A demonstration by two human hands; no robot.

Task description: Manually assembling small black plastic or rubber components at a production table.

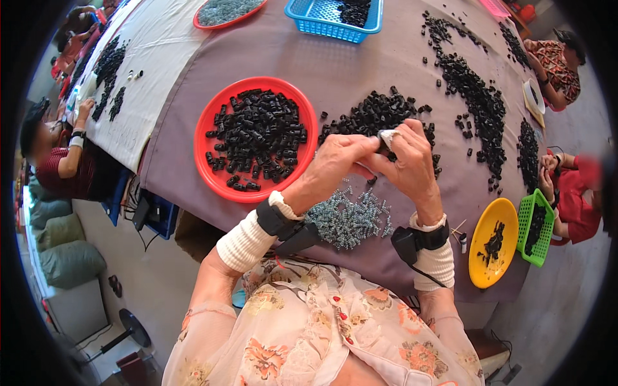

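My left hand (338,159) and my right hand (411,164) meet in front of me, fingertips pinched together. What they pinch is small and mostly hidden by the fingers, so I cannot make it out. White wrapping covers a fingertip of my right hand. Just beyond the hands lies a heap of small black plastic parts (368,114). Between my wrists, on the cloth, is a pile of small grey metal springs (347,222). To the left, a round red tray (201,138) holds many short black cylindrical pieces.
A blue basket (331,31) and a red dish of springs (230,10) stand at the back. More black parts (476,96) spread rightward. A yellow plate (477,257) and a green basket (546,231) sit at right. Other people work at both sides.
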